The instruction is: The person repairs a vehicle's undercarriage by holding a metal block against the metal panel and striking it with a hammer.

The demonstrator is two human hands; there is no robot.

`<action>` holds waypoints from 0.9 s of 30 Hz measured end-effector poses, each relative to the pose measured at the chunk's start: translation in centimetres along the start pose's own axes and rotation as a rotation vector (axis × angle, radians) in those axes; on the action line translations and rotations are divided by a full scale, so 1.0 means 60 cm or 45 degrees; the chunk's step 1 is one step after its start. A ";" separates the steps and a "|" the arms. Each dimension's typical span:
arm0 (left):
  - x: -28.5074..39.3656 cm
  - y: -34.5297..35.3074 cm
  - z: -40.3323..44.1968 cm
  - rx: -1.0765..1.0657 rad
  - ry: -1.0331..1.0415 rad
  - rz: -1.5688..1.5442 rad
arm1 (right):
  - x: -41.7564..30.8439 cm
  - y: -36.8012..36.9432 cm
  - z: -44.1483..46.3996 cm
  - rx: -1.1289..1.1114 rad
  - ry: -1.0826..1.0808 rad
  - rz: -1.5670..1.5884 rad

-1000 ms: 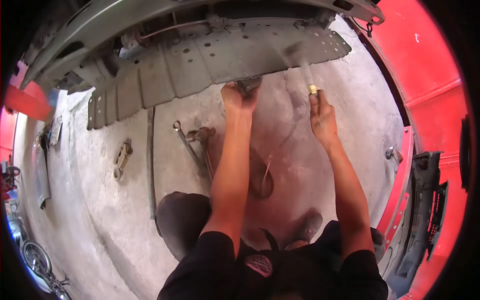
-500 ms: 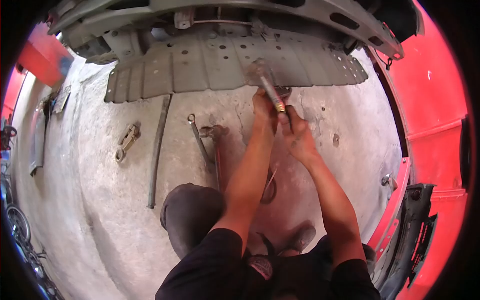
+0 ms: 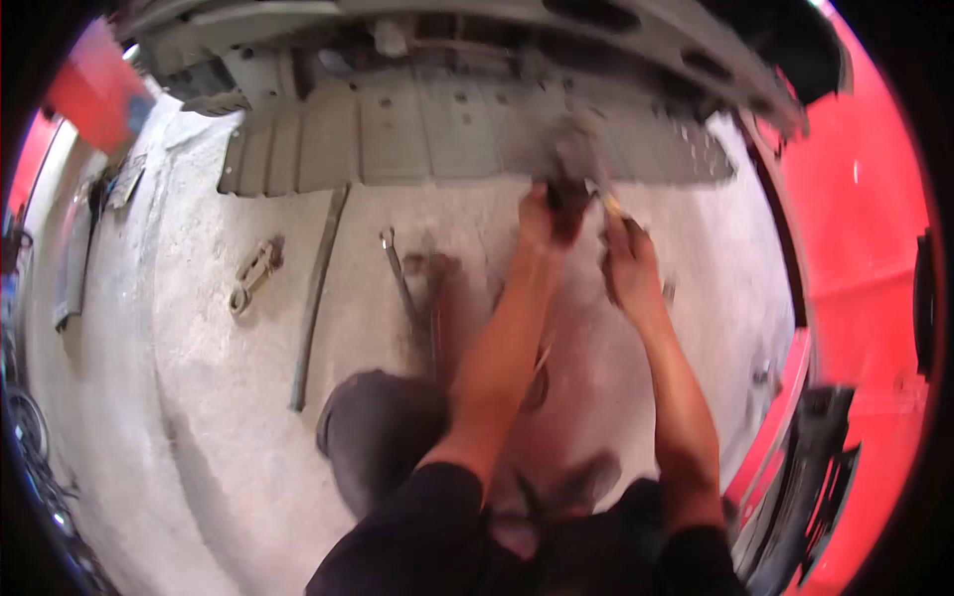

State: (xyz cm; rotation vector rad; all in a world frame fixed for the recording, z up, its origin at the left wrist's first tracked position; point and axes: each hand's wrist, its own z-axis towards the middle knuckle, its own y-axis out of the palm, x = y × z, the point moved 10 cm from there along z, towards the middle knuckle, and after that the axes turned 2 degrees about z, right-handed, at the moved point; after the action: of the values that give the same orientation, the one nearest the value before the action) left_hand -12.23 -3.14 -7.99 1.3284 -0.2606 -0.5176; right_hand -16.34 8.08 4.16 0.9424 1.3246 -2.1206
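My right hand (image 3: 631, 263) is closed round the handle of a hammer (image 3: 610, 206), whose head is smeared by motion over the grey ribbed metal panel (image 3: 397, 144). Just left of it, close to the panel's lower edge, my left hand (image 3: 540, 221) grips a dark block-like object (image 3: 568, 195); blur hides its exact kind. The panel hangs from a heavy grey vehicle frame (image 3: 457, 25) across the top of the view.
On the concrete floor lie a long metal bar (image 3: 320, 298), a spanner (image 3: 399, 273), a red-handled hammer (image 3: 440, 303) and a metal pulling clamp (image 3: 255, 276). Red bodywork (image 3: 860, 219) and a black plastic part (image 3: 810, 487) stand along the right side.
Both hands have shifted right, with the hammer and the dark object. The hammer head has swung from left of the left hand to above it. The view has moved slightly.
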 end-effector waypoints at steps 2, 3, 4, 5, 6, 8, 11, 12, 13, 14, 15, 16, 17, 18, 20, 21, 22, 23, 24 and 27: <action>0.010 0.003 -0.031 0.232 0.026 -0.042 | -0.064 -0.060 -0.043 0.005 0.329 0.077; 0.007 -0.003 -0.026 0.210 0.017 -0.033 | -0.083 -0.073 -0.064 0.019 0.349 0.189; 0.013 0.031 0.015 0.118 0.013 -0.019 | -0.105 -0.090 -0.059 0.054 0.265 0.222; 0.012 0.021 0.002 0.266 0.006 0.043 | -0.118 -0.098 -0.085 0.052 0.232 0.248; 0.009 0.031 0.003 0.276 0.004 0.041 | -0.133 -0.099 -0.094 0.036 0.193 0.282; 0.016 0.033 0.002 0.308 0.018 0.044 | -0.207 -0.134 -0.095 0.261 -0.044 0.417; 0.014 0.027 0.000 0.378 0.023 0.037 | -0.270 -0.181 -0.084 0.411 -0.513 0.846; 0.015 0.028 -0.002 0.336 0.026 0.015 | -0.247 -0.164 -0.075 0.383 -0.571 0.831; 0.015 0.027 -0.002 0.289 0.026 -0.004 | -0.192 -0.125 -0.059 0.318 -0.516 0.700; 0.016 0.027 0.001 0.234 0.028 -0.023 | -0.120 -0.068 -0.043 0.199 -0.379 0.483; 0.019 0.014 0.010 0.153 0.021 0.022 | -0.045 -0.011 -0.028 0.051 -0.188 0.206; 0.013 -0.015 0.008 0.091 -0.008 0.066 | 0.020 0.036 -0.026 -0.115 0.028 -0.007; 0.008 -0.037 0.003 0.033 -0.060 0.121 | 0.022 0.040 -0.028 -0.171 0.177 0.029; 0.012 -0.007 0.060 -0.115 -0.004 0.061 | -0.032 0.000 0.021 -0.153 0.108 -0.008; 0.013 -0.021 0.015 -0.199 0.024 -0.011 | -0.096 -0.044 -0.035 -0.147 0.184 0.005; 0.013 0.002 0.005 0.306 0.023 0.103 | -0.127 -0.074 -0.051 -0.062 0.133 0.011; 0.012 0.018 0.028 0.221 0.014 0.039 | -0.163 -0.097 -0.055 0.029 0.039 0.006; 0.008 0.007 0.019 0.187 0.013 -0.036 | -0.188 -0.108 -0.068 0.084 -0.018 -0.002; 0.006 -0.002 0.011 0.159 0.014 -0.103 | -0.209 -0.117 -0.069 0.189 -0.108 0.220; 0.013 0.018 -0.002 0.306 0.024 0.030 | -0.187 -0.099 -0.061 0.432 -0.259 0.660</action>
State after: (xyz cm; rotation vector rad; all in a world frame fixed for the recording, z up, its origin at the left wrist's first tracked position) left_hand -11.30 -3.27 -7.03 1.5605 -0.3300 -0.4642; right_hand -11.98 14.28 14.99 1.0316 0.5483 -1.9830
